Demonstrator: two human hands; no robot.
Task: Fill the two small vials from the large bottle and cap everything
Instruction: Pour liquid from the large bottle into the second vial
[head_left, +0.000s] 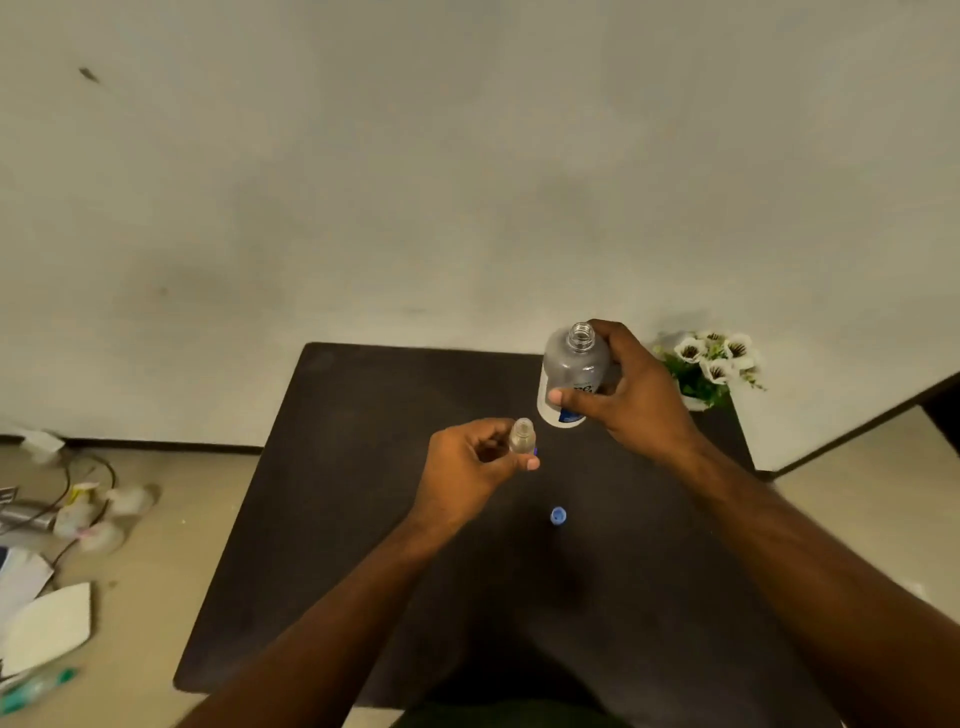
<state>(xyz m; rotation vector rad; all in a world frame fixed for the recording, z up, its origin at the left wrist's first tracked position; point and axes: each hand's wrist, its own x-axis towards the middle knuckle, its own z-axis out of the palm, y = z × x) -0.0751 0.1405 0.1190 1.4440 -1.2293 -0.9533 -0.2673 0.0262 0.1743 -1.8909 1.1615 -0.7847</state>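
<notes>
I am watching two bare hands working over a dark surface (322, 519) in the lower middle of the frame. The right hand (631, 395) is wrapping its grip around the large bottle (571, 371), thumb across the label and fingers curled behind it; the bottle is standing about upright just right of centre, its mouth uncapped, and I cannot tell whether its base is touching the surface. The left hand (470, 467) is pinching a small vial (522, 435) between thumb and curled fingers, holding it upright and uncapped just below and left of the bottle, the two close but apart. A blue cap (558, 516) is lying on the surface below both hands, apart from them. A hint of blue is showing beside the vial at the thumb, too small for me to identify.

A pot of white flowers (711, 364) is sitting at the surface's far right corner. On the floor at the lower left, papers (47, 623) and cables (78, 478) are lying scattered and blurred.
</notes>
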